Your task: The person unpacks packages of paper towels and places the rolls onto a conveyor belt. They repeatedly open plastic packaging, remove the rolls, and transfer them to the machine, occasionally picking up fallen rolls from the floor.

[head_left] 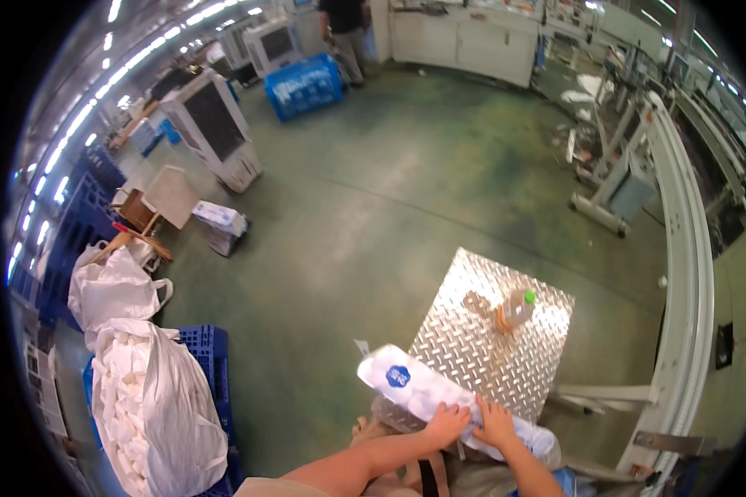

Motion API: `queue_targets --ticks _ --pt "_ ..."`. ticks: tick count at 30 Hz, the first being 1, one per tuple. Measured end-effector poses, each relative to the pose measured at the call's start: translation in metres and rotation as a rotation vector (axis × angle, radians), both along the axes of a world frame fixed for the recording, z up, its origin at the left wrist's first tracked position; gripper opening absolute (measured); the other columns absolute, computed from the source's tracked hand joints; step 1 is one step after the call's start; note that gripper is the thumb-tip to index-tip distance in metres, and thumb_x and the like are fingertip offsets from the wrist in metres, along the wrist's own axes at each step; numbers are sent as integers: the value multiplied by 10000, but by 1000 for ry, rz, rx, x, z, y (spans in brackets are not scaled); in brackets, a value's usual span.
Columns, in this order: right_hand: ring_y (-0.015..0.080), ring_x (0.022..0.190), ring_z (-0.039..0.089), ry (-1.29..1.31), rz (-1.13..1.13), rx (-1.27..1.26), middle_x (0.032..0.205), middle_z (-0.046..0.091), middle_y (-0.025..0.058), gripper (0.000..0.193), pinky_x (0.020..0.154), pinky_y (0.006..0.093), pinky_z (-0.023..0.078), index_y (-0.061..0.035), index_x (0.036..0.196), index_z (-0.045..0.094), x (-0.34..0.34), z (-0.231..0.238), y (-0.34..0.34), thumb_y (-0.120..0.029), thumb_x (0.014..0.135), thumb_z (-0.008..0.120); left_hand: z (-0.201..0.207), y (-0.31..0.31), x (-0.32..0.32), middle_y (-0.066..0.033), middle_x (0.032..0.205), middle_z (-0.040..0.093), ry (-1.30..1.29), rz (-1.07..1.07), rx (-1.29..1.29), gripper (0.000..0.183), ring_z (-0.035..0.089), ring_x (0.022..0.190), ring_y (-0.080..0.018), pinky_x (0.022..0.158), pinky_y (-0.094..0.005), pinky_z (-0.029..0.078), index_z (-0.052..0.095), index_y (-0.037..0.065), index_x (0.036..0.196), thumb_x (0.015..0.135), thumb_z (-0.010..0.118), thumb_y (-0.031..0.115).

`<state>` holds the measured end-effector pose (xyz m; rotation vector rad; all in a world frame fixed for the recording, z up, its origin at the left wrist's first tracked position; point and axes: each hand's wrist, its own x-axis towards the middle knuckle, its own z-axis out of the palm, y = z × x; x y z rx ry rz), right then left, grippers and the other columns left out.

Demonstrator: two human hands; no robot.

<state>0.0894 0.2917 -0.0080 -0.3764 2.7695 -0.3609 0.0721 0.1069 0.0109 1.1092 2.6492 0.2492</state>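
Observation:
A long white plastic-wrapped pack point(419, 389) with a blue emblem lies slantwise in front of me, over the near edge of a metal tread-plate surface point(464, 286). Rounded bulges show through its wrap; the contents look like paper rolls. My left hand point(446, 425) grips its top near the middle, fingers bent on the film. Close beside it, my right hand point(495, 422) also holds the pack, fingers closed against the wrap. The fingertips' exact hold is hard to make out. Beyond the pack, a clear bottle with a green cap point(517, 310) stands on the metal plate.
At left, a large white sack full of white pieces point(133, 406) sits by a blue pallet point(207, 348). Farther off are a small wrapped bundle point(221, 219), an air cooler point(215, 124), a blue crate point(304, 85) and a standing person point(346, 33). Machine framing point(688, 248) runs along the right.

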Motion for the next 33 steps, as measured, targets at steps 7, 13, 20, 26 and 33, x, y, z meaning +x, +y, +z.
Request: queue_targets --ticks 7,13,20,26,33 --pt "310 1073 490 -86 59 -98 1176 500 130 932 928 477 370 -78 1377 299 -7 10 25 -297 558 689 14 7 -28 -50 1019 575 -179 11 -216 781 550 959 -210 779 -405 371 487 91 1097 505 800 494" --pt "314 1085 490 -61 17 49 1204 475 143 878 921 475 385 -87 1336 319 -4 1 20 -216 572 733 16 -17 -1 -51 973 532 39 102 -41 748 490 986 -199 800 -374 358 483 70 1095 556 774 500" --pt "356 957 565 -162 -15 188 1140 508 194 654 792 468 466 -129 1316 365 -1 14 25 -128 713 616 18 -32 -15 -47 957 529 46 -20 -108 801 478 986 -210 883 -362 336 479 55 1080 498 797 506" --pt "382 873 594 -64 -309 34 935 608 217 311 767 463 473 -59 1013 605 -6 -3 45 -83 716 515 6 3 -33 -69 958 565 198 -336 -553 840 460 1014 -237 960 -475 290 606 16 1038 535 666 686" --pt "388 763 614 120 -407 46 793 628 223 184 685 476 488 -41 841 637 -28 0 63 -74 726 498 -3 -39 -21 -58 864 582 14 -396 -173 119 514 940 -222 829 -373 400 662 127 752 698 568 174"
